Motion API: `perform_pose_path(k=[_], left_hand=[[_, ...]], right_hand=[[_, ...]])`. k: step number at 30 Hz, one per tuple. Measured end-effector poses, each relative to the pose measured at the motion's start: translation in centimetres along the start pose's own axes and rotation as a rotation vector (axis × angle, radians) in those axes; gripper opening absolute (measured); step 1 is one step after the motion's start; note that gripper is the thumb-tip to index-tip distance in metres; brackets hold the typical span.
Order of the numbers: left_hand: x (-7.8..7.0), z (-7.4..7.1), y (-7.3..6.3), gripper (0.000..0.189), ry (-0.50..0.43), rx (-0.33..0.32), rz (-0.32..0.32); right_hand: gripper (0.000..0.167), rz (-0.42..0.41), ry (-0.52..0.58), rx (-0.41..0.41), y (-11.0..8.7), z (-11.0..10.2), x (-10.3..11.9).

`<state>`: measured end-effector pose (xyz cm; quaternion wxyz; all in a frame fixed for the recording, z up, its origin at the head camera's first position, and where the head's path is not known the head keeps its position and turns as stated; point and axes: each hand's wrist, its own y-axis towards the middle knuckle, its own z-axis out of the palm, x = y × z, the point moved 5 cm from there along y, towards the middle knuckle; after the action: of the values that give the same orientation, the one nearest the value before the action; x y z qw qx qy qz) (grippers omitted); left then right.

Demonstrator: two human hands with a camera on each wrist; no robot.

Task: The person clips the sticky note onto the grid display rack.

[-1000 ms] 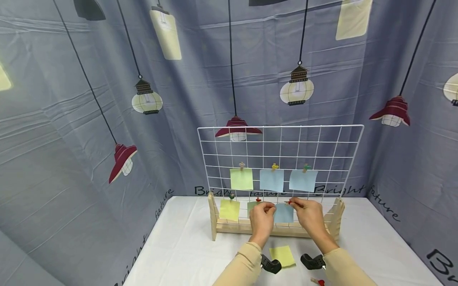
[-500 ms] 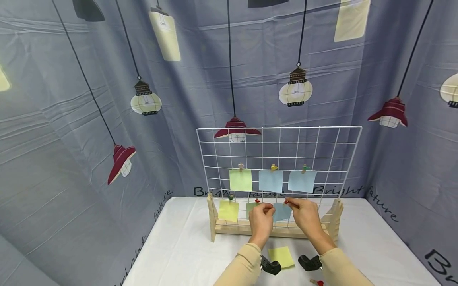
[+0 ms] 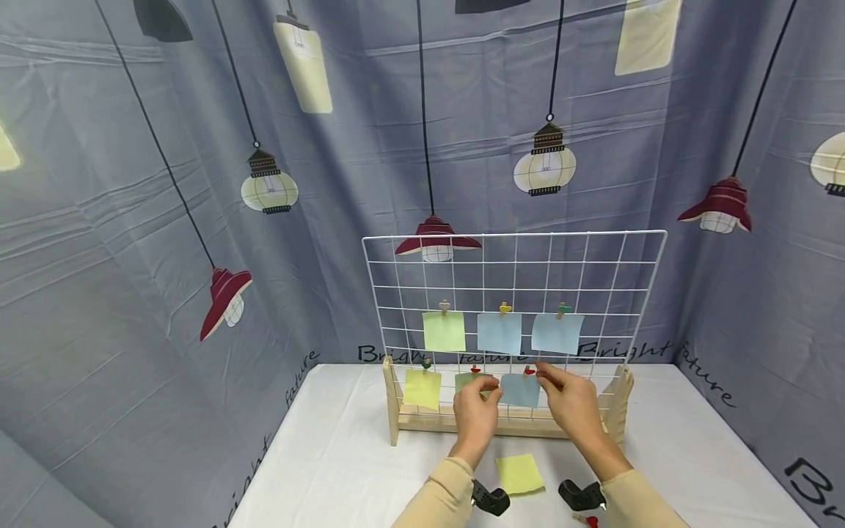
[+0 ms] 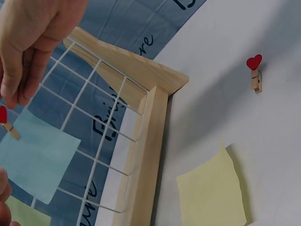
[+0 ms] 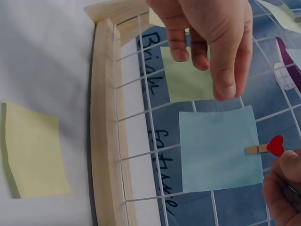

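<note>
A light-blue sticky note (image 5: 218, 153) hangs on the white wire grid (image 3: 515, 262), held at its top edge by a wooden clothespin with a red heart (image 5: 275, 146). My left hand (image 3: 474, 419) hovers just off the note's left edge, thumb and forefinger near each other with nothing between them. On the other side, my right hand (image 3: 573, 405) is right beside the red heart, its fingertips off the clothespin in the left wrist view. Left of the blue note hangs a green note (image 5: 186, 77), partly covered by my left hand in the head view.
Clipped above are a light-green note (image 3: 445, 331) and two blue ones; a yellow note (image 3: 422, 389) hangs lower left. A wooden stand (image 3: 422, 420) holds the grid. On the white table lie a yellow sticky note (image 4: 211, 195) and a loose red-heart clothespin (image 4: 255, 75).
My right hand has let go of the red-heart clothespin and moved slightly right. My left hand has drawn back left from the blue note, which now hangs straighter from the grid.
</note>
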<state>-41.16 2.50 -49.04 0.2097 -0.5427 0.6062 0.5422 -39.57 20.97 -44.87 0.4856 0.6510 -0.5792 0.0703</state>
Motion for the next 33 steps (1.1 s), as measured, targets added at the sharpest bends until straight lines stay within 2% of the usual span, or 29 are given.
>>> perform_pose_path(k=[4,8,12,18,24,29,33], left_hand=[[-0.5,-0.6,-0.2,0.014,-0.020,0.020,0.008],[-1.2,-1.1,-0.4,0.021,-0.059,0.078,0.001],[-1.8,-1.7,-0.6,0.029,-0.087,0.130,0.031],[-2.3,-3.0,-1.2,0.033,-0.134,0.199,0.072],[-2.2,-4.7,-1.9,0.035,-0.113,0.267,0.100],[-1.8,-6.2,-2.2,0.038,-0.089,0.301,0.113],[-1.7,-7.5,-2.5,0.042,-0.082,0.323,0.123]], right_hand=[[0.024,-0.004,0.014,-0.011,-0.4,-0.2,0.1],[0.024,0.012,0.041,0.021,-1.0,-0.4,0.5],[0.026,0.011,0.076,0.046,-1.6,-0.7,1.1],[0.026,-0.034,0.168,0.034,-2.6,-1.3,2.0],[0.032,-0.035,0.236,0.072,-3.5,-1.7,2.3],[0.038,0.008,0.206,0.145,-4.1,-2.3,2.1],[0.041,0.002,0.184,0.180,-4.5,-2.9,1.7]])
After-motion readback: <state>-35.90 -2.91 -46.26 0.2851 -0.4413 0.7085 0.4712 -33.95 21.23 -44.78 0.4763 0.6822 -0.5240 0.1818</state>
